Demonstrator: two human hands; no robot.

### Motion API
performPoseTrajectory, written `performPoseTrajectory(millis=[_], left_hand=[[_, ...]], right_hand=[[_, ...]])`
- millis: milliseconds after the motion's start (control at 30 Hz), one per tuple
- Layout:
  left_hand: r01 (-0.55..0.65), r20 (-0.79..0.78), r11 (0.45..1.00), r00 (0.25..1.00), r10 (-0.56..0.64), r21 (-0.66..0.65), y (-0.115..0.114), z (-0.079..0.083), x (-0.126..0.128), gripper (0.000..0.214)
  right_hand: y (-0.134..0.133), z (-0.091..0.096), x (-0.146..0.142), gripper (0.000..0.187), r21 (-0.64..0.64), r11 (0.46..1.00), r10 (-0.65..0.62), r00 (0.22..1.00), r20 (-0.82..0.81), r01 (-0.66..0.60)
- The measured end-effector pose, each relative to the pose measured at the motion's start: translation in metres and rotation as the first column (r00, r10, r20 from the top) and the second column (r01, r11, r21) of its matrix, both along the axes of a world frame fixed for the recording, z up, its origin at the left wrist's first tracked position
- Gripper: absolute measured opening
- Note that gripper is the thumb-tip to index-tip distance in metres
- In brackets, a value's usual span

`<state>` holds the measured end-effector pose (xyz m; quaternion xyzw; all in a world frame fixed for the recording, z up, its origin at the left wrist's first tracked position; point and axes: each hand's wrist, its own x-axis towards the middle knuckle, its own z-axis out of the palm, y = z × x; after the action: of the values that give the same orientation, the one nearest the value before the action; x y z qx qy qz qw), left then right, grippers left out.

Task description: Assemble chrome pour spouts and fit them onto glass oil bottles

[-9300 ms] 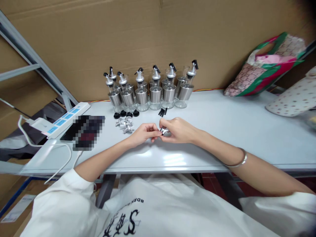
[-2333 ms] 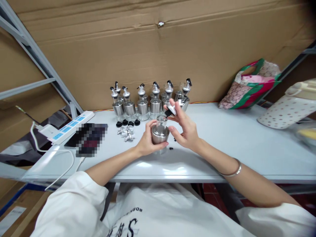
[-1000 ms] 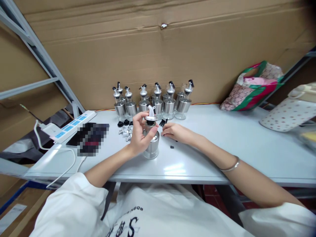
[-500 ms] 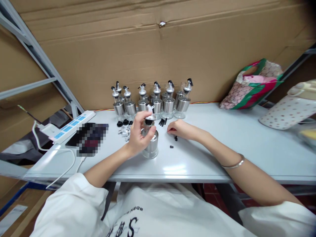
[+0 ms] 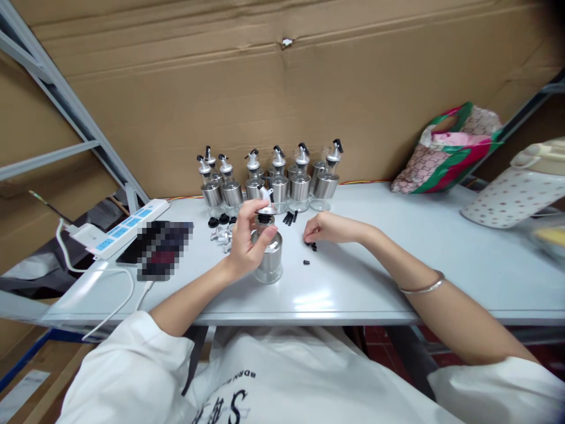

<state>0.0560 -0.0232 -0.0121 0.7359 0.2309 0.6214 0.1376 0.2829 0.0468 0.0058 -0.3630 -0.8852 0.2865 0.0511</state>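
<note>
My left hand (image 5: 249,238) is wrapped round the neck and spout of a glass oil bottle (image 5: 270,262) with a steel sleeve, which stands upright near the table's front edge. Its silver pourer spout (image 5: 265,197) pokes up above my fingers. To the right, my right hand (image 5: 326,228) has its fingertips pinched together at the tabletop, over small black caps (image 5: 313,247); whether one is between the fingers is hidden. A single black cap (image 5: 306,262) lies nearer the edge. Several thin black strips (image 5: 289,218) lie behind, between the hands.
Several bottles with pourers (image 5: 277,185) stand in rows by the cardboard wall. Black stoppers (image 5: 213,222) and silver spout parts (image 5: 220,236) lie left of my left hand. A power strip (image 5: 132,227), phone (image 5: 145,241), patterned bag (image 5: 441,153) and dotted jug (image 5: 507,194) flank the work area.
My right hand has shifted slightly right and down, its fingertips now at the small black caps. My left hand keeps its hold on the bottle.
</note>
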Motion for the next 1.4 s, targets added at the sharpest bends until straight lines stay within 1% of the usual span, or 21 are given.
performPoseTrajectory(millis=[167, 233, 333, 400, 467, 533, 633, 767, 867, 933, 1033, 1133, 1233, 1333, 1400], left_hand=[[0.028, 0.016, 1.0, 0.999, -0.028, -0.006, 0.001, 0.0, 0.001, 0.039], [0.03, 0.019, 1.0, 0.999, -0.03, -0.002, 0.001, 0.0, 0.0, 0.039], [0.031, 0.019, 0.999, 0.999, -0.03, -0.011, 0.001, 0.001, 0.001, 0.039], [0.039, 0.016, 0.999, 0.999, -0.039, -0.024, -0.001, 0.002, 0.002, 0.038], [0.052, 0.011, 0.998, 0.999, -0.052, -0.027, -0.002, 0.004, 0.004, 0.037], [0.063, 0.003, 0.998, 0.998, -0.063, -0.017, -0.003, 0.005, 0.006, 0.036], [0.072, -0.008, 0.997, 0.997, -0.072, 0.006, -0.004, 0.006, 0.008, 0.037], [0.101, -0.001, 0.995, 0.995, -0.101, 0.023, -0.003, 0.006, 0.008, 0.039], [0.139, -0.001, 0.99, 0.99, -0.139, 0.019, -0.002, 0.007, 0.008, 0.039], [0.155, -0.005, 0.988, 0.988, -0.155, 0.024, -0.002, 0.008, 0.008, 0.039], [0.153, -0.018, 0.988, 0.988, -0.152, 0.03, -0.002, 0.009, 0.007, 0.039], [0.147, -0.03, 0.989, 0.989, -0.146, 0.036, -0.001, 0.01, 0.007, 0.039], [0.154, -0.034, 0.987, 0.988, -0.153, 0.041, -0.001, 0.01, 0.007, 0.039], [0.148, -0.034, 0.988, 0.989, -0.146, 0.049, -0.001, 0.01, 0.006, 0.039], [0.141, -0.037, 0.988, 0.99, -0.139, 0.059, -0.001, 0.01, 0.005, 0.039]], right_hand=[[0.0, 0.001, 0.001, 0.024, 0.003, 0.999, 0.043, 0.999, 0.019, -0.043], [-0.001, 0.003, 0.002, 0.024, -0.005, 0.999, 0.042, 0.999, 0.019, -0.042], [-0.004, 0.009, 0.002, 0.022, 0.047, 0.998, 0.045, 0.999, -0.025, -0.044], [-0.009, 0.012, 0.0, 0.018, 0.092, 0.992, 0.095, 0.994, -0.056, -0.09], [-0.015, 0.014, -0.002, 0.014, 0.111, 0.982, 0.161, 0.986, -0.046, -0.155], [-0.021, 0.014, -0.006, 0.014, 0.113, 0.975, 0.194, 0.981, 0.001, -0.192], [-0.027, 0.012, -0.01, 0.018, 0.1, 0.971, 0.211, 0.975, 0.064, -0.217], [-0.029, 0.01, -0.013, 0.01, 0.056, 0.97, 0.231, 0.971, 0.065, -0.235], [-0.029, 0.011, -0.014, 0.011, 0.054, 0.972, 0.225, 0.973, 0.052, -0.228], [-0.03, 0.011, -0.015, 0.015, 0.068, 0.974, 0.21, 0.975, 0.075, -0.215], [-0.032, 0.011, -0.017, 0.017, 0.081, 0.975, 0.196, 0.974, 0.111, -0.205], [-0.034, 0.011, -0.018, 0.016, 0.084, 0.976, 0.193, 0.975, 0.107, -0.202], [-0.035, 0.012, -0.018, 0.017, 0.095, 0.981, 0.164, 0.984, 0.07, -0.17], [-0.035, 0.014, -0.017, 0.015, 0.094, 0.989, 0.112, 0.994, -0.004, -0.111], [-0.035, 0.015, -0.017, 0.013, 0.099, 0.99, 0.103, 0.994, -0.047, -0.098]])
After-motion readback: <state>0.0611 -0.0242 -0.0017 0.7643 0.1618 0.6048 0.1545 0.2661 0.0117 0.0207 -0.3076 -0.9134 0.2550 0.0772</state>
